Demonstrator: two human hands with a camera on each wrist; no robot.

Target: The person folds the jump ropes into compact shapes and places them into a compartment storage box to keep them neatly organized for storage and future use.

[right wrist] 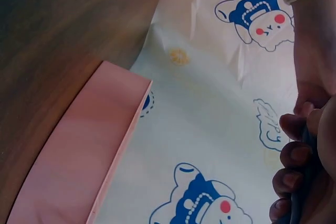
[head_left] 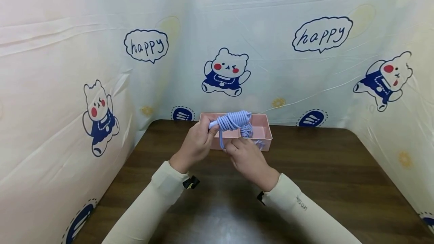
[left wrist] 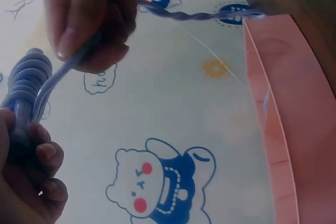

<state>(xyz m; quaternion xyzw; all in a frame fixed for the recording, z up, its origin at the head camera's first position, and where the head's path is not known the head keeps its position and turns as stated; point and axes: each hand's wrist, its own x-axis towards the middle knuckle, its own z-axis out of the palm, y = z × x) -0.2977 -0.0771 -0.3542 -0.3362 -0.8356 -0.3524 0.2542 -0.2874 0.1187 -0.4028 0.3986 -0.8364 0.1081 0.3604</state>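
A blue-purple jump rope point(head_left: 234, 120) is wound in many turns round its handle. My left hand point(head_left: 194, 141) grips the smooth end of that handle and holds it nearly level above a pink box point(head_left: 266, 143). To its right, my right hand point(head_left: 246, 161) holds a loose length of the rope, fingers curled round it. In the left wrist view this strand point(left wrist: 60, 74) runs taut from the coil up to the right hand, and a twisted length point(left wrist: 194, 16) leads on toward the box. Another bundle of rope point(head_left: 246, 130) shows behind the right hand, partly hidden.
The pink box stands at the back of a dark wooden table point(head_left: 325, 183), close to a pale curtain point(head_left: 264, 22) printed with bears. A divider splits its inside. Curtain also hangs at both sides of the table.
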